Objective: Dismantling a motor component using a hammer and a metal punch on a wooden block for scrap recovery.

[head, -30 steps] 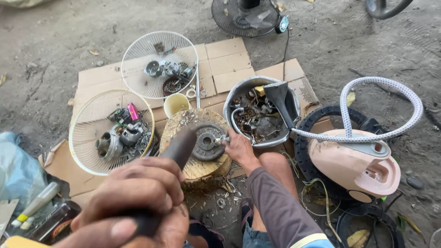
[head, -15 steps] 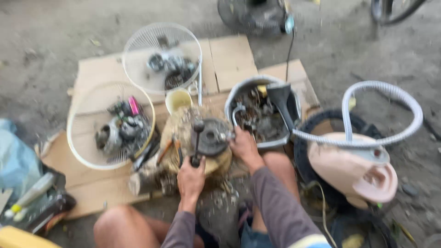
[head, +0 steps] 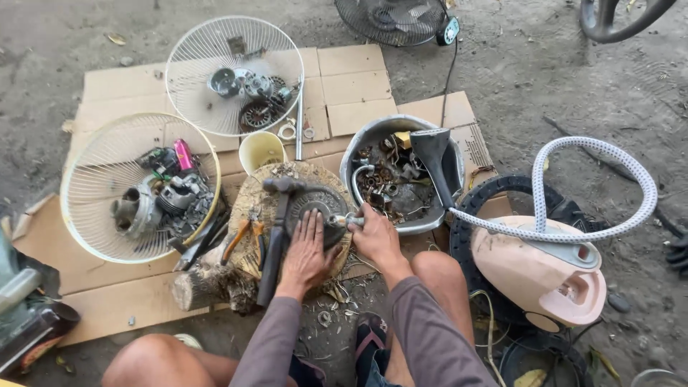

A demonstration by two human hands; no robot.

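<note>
Left hand flat, fingers spread, pressing on round motor part atop wood stump. Right hand pinches small metal piece just right; hammer lies left.

Head camera, looking steeply down, fairly near, over cardboard, perhaps slightly forward-tilted

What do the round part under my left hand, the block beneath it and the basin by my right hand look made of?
Round part: dark metal, dull and grimy, probably cast. Block: a wood stump, with rough bark and a pale, chipped top. Basin: thin metal, likely aluminium or steel, with a grey, dented, matte rim. Left hand lies flat on the part; right hand grips something beside it.
</note>
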